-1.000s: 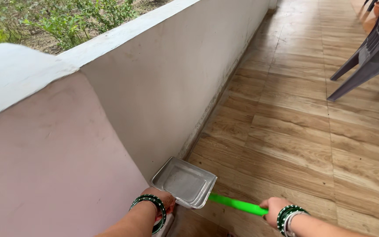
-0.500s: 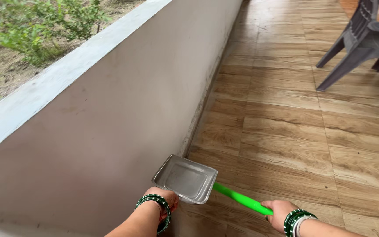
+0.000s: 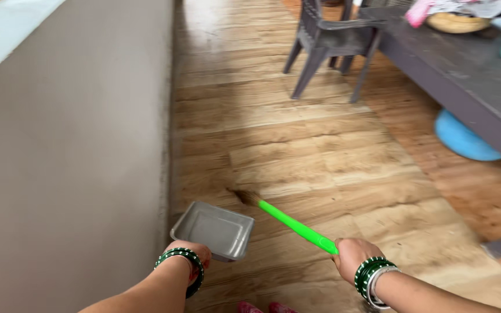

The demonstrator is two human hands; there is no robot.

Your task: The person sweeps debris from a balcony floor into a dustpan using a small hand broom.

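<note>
My left hand point(image 3: 191, 254) grips the near end of a grey metal dustpan point(image 3: 214, 229), held just above the wooden floor beside the low wall. My right hand point(image 3: 352, 255) is closed around the bright green handle of a broom point(image 3: 297, 226). The handle runs up and to the left, and its dark bristle end point(image 3: 244, 197) sits just past the dustpan's far right corner, blurred. Green bangles circle both wrists.
A grey-pink low wall point(image 3: 71, 162) runs along the left. A dark plastic chair point(image 3: 331, 40) stands ahead. A dark table point(image 3: 465, 81) with a basket and a teal container is at the right, with a blue tub point(image 3: 465, 136) beneath it.
The view has swung right, away from the wall and garden toward the floor, chair and table. The dustpan now sits left of the broom end rather than over the handle.
</note>
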